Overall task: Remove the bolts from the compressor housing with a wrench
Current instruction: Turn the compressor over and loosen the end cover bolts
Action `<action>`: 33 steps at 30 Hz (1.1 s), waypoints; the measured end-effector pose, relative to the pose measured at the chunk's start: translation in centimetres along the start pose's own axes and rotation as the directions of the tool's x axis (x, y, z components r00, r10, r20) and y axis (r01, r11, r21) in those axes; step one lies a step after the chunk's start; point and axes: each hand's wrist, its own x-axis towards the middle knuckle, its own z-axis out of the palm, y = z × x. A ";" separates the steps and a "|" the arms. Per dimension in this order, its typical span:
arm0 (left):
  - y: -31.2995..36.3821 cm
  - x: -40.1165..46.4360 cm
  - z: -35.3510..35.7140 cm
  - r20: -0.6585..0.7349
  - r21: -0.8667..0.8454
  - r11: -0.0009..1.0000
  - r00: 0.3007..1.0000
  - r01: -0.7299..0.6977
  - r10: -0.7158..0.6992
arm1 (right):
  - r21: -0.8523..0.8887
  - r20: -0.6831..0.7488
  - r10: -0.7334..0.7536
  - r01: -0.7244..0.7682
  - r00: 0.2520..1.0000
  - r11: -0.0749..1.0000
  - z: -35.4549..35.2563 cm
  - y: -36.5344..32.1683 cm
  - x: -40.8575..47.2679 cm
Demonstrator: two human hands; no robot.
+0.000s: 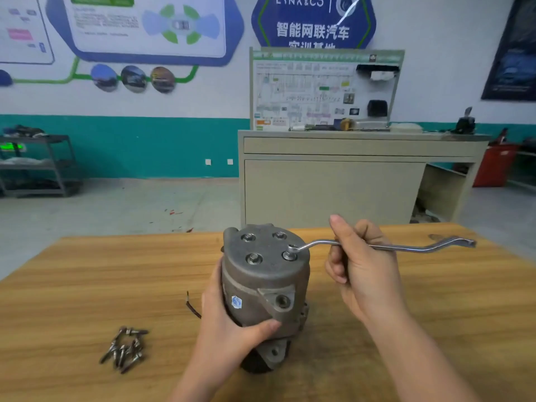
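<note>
Compressor: grey cast-metal cylindrical compressor housing (262, 285), standing upright on the wooden worktop (87, 285), near the middle, flat end cap facing up.
Bolts in cap: four hex bolts (254, 258) seated in the round top face, two at the back, two at the front.
Wrench: long silver offset ring wrench (406, 247), lying almost level, out to the right of the housing; near ring end down over the front-right bolt (290, 250), far ring end hanging free above the worktop.
Right hand: right hand (359, 262) wrapped round the wrench shaft just right of the housing, fingers curled over the bar, thumb pointing up.
Left hand: left hand (229, 317) clamped on the housing's left side, thumb pressed across the front below the mounting lug, fingers hidden behind the body.
Loose bolts: small heap of grey steel bolts (124, 348) lying on the worktop, front left, well apart from the housing.
Wire: short dark wire (192, 307) lying on the worktop just left of the left hand.
</note>
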 end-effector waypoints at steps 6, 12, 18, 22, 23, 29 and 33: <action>0.6 -0.5 1.8 -0.165 0.125 0.992 0.986 0.010 0.011 | -0.437 0.045 -0.335 0.320 0.941 0.841 1.8 0.4 -2.1; 0.8 -1.0 2.6 -0.248 0.180 0.983 0.969 0.039 0.007 | -0.735 0.163 -0.536 0.465 0.828 0.493 3.7 0.9 -4.1; 0.5 -0.7 0.8 -0.082 0.095 0.995 0.997 0.008 0.000 | -0.565 -0.052 -0.403 0.306 0.914 0.766 2.7 1.2 -4.9; 0.9 -0.2 -1.3 0.120 -0.055 0.998 0.992 -0.035 0.041 | -0.122 0.078 0.015 -0.005 0.997 0.992 0.6 0.1 -2.9; 1.0 -0.2 -1.5 0.131 -0.072 0.997 0.990 -0.033 0.042 | -0.008 0.157 0.143 -0.144 0.977 0.990 0.2 -0.1 -1.7; 1.5 -0.3 -0.7 0.103 -0.062 0.992 0.988 -0.107 0.113 | -0.146 0.235 0.629 -0.612 0.741 0.777 1.6 0.1 6.5; 1.8 -0.2 -0.3 0.057 -0.049 0.988 0.987 -0.149 0.152 | -0.495 0.185 0.710 -0.560 0.680 0.665 3.5 -0.1 8.8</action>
